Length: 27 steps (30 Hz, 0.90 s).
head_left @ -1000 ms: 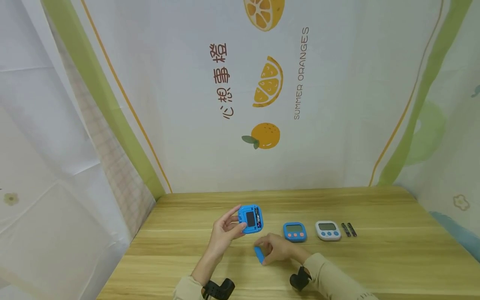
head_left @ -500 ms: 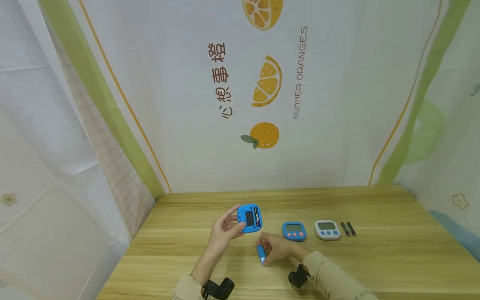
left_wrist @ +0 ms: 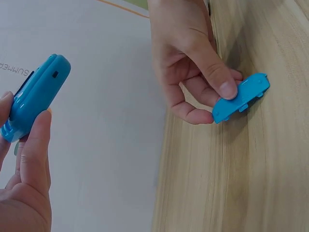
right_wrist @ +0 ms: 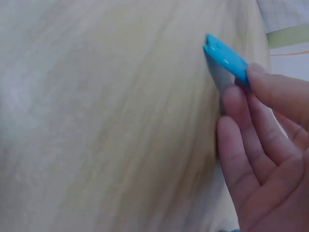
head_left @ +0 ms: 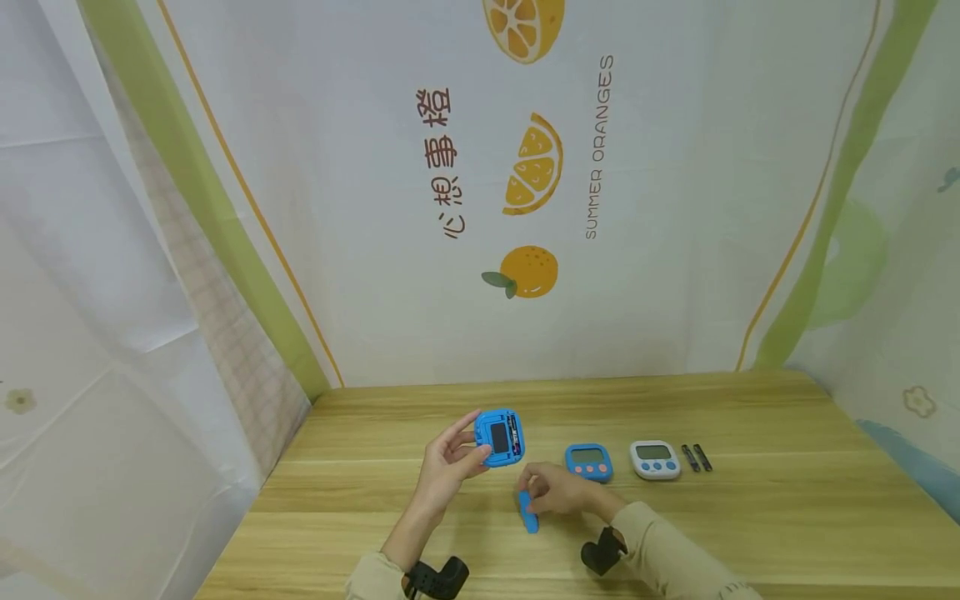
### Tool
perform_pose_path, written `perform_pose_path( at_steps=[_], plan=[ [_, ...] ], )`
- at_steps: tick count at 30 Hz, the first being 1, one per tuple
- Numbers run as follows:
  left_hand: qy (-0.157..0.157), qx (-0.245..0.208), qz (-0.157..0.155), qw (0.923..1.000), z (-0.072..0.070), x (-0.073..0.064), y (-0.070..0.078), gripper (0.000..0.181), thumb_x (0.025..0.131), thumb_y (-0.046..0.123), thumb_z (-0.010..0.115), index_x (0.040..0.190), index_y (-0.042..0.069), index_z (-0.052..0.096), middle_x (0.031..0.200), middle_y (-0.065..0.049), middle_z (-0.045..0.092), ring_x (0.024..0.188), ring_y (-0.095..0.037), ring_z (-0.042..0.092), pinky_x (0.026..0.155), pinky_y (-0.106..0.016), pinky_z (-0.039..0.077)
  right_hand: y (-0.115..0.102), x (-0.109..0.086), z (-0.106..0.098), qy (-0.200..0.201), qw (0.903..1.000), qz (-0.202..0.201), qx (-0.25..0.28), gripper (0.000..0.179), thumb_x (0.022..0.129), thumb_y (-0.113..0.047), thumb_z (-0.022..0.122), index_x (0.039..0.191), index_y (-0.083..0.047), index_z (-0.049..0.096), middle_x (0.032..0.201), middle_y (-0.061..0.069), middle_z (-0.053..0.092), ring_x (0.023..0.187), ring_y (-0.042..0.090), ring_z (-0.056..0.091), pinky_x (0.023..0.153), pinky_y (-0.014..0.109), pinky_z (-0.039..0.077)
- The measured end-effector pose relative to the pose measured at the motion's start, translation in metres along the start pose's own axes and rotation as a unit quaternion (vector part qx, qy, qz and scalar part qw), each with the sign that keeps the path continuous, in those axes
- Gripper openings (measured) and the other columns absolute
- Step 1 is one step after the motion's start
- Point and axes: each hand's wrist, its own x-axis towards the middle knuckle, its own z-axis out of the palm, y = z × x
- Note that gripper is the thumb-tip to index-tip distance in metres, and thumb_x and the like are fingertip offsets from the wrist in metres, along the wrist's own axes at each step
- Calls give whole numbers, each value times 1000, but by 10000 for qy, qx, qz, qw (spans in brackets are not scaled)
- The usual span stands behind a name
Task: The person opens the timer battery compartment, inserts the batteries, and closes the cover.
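Observation:
My left hand [head_left: 442, 471] grips a blue digital timer [head_left: 499, 437] by its left side, thumb on the back face. That back is turned toward me, and its battery slot lies uncovered with a battery [head_left: 515, 434] in it. In the left wrist view the timer [left_wrist: 41, 94] appears edge-on. Lower and to the right, my right hand [head_left: 553, 490] pinches a small blue battery cover [head_left: 528, 512] between thumb and fingers. Small tabs line one edge of the cover [left_wrist: 241, 98] in the left wrist view. Cover and timer are apart.
A second blue timer [head_left: 588, 462] with pink buttons lies face up just beyond my right hand. To its right are a white timer [head_left: 656, 460] and two loose dark batteries [head_left: 697, 457]. The wooden table [head_left: 360, 433] ends at a printed cloth backdrop [head_left: 660, 208].
The battery cover has turned in my right fingers, and that hand has shifted slightly to the right. My left hand and the timer it holds have stayed almost still.

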Motion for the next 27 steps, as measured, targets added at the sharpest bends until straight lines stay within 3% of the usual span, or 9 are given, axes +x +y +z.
perform_pose_path(
  at_steps=[9, 17, 27],
  plan=[
    [2, -27, 22, 10000, -1, -1, 0, 51, 85, 1, 55, 133, 3, 38, 106, -25, 51, 83, -14, 59, 74, -38, 51, 1, -4, -4, 361, 9920, 83, 1206, 20, 82, -1, 59, 101, 1, 52, 77, 10, 62, 65, 18, 60, 59, 32, 53],
    [4, -71, 42, 10000, -1, -2, -2, 51, 86, 0, 55, 133, 2, 37, 105, -25, 51, 82, -13, 59, 76, -43, 50, -12, -7, -16, 540, 9922, -552, 976, 20, 84, -1, 57, 102, 7, 56, 81, 13, 62, 68, 18, 60, 61, 33, 54],
    [81, -23, 45, 10000, -4, -4, -1, 50, 85, 0, 55, 132, 1, 38, 106, -28, 50, 82, -14, 60, 76, -42, 50, -47, -22, -35, 889, 9879, -724, 1043, 25, 84, -6, 59, 105, 7, 57, 85, 9, 59, 76, 20, 60, 67, 41, 53]
  ],
)
